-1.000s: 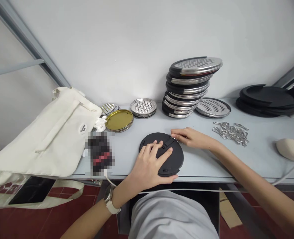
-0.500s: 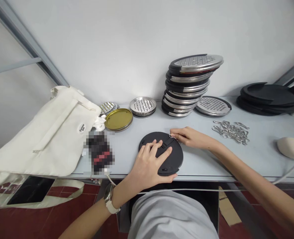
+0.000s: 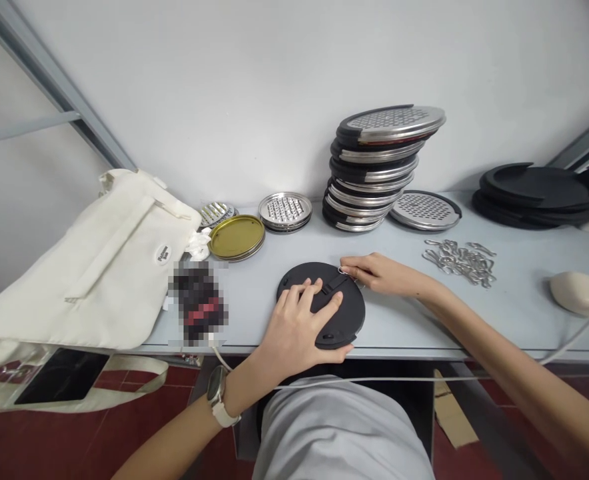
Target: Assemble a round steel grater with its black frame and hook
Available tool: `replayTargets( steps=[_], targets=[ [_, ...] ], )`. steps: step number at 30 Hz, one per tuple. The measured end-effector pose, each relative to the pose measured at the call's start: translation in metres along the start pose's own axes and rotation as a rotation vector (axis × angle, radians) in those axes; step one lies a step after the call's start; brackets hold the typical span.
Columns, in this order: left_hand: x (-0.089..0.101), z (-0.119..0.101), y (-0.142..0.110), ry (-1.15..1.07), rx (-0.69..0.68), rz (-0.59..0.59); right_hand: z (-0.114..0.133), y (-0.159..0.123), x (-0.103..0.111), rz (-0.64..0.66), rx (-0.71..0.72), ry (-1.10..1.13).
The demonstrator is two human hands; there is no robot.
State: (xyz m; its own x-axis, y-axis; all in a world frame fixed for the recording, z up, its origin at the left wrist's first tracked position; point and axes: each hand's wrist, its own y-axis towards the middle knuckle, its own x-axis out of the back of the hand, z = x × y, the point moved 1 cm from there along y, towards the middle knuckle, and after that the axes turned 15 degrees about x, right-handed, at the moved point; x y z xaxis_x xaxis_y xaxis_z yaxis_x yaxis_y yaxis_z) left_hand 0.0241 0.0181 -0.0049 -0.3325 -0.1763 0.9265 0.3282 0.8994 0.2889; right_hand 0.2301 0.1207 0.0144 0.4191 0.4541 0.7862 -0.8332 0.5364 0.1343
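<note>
A round black plastic disc point(image 3: 347, 320) lies flat near the front edge of the pale grey table point(image 3: 394, 333). My left hand point(image 3: 298, 327), a watch on its wrist, presses down on the disc with spread fingers. At the disc's far edge, beside a short black strap point(image 3: 333, 285), my right hand point(image 3: 377, 274) pinches a small metal loop point(image 3: 343, 271) between its fingertips. Part of the disc lies hidden under my left hand.
Behind the disc stands a leaning stack of steel graters with black backs point(image 3: 377, 170), with a loose grater point(image 3: 424, 210) beside it. Metal hooks point(image 3: 459, 262) lie piled to the right, black rings point(image 3: 539, 197) behind them. A canvas bag point(image 3: 99, 267) covers the table's left end.
The whole view has shifted slightly upward in the frame. Both hands remain in about the same place on the disc, and the small loop stays pinched.
</note>
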Motion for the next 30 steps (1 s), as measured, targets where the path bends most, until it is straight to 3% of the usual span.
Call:
replayTargets(
  steps=[22, 30],
  targets=[
    [0.0009, 0.0008, -0.0004, -0.013, 0.006, -0.005, 0.0018, -0.0065, 0.0095, 0.05, -0.012, 0.07],
    [-0.0006, 0.0042, -0.0015, -0.026, -0.019, 0.007, 0.0029, -0.0102, 0.0093, -0.096, -0.085, 0.148]
  ],
)
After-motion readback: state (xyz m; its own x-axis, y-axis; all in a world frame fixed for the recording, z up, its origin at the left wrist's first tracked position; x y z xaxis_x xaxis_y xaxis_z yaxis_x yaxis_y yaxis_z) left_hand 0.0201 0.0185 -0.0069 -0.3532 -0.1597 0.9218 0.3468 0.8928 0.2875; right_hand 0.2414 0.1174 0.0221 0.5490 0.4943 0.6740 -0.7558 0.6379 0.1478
